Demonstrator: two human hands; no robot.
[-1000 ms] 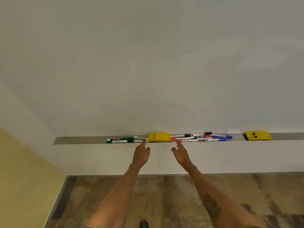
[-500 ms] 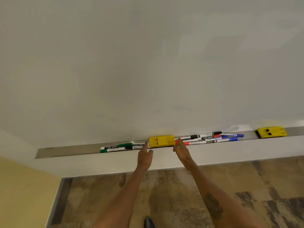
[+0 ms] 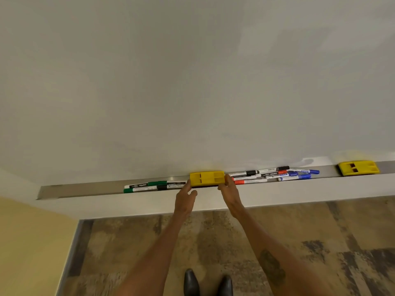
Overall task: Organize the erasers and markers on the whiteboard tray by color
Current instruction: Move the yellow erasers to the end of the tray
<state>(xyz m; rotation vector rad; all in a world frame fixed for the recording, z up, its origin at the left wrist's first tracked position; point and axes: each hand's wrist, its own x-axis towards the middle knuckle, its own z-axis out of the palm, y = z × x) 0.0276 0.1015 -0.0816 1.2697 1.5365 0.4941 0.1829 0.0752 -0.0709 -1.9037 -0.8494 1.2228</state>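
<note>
A yellow eraser [image 3: 207, 178] lies in the middle of the metal whiteboard tray [image 3: 81, 189]. My left hand [image 3: 184, 199] touches its left end and my right hand [image 3: 229, 192] touches its right end, so both hands grip it between their fingertips. Left of the eraser lie green markers [image 3: 136, 190] and a black-capped one [image 3: 171, 186]. To its right sits a loose heap of black, red [image 3: 249, 181] and blue markers [image 3: 296, 177]. A second yellow eraser [image 3: 358, 167] rests far right on the tray.
The white board [image 3: 192, 82] fills the view above the tray. Below are a patterned floor [image 3: 320, 231], a yellow wall [image 3: 25, 242] at the left, and my two black shoes [image 3: 208, 284].
Both hands have risen from just below the tray and closed in on the two ends of the middle eraser. The view has tilted and shifted.
</note>
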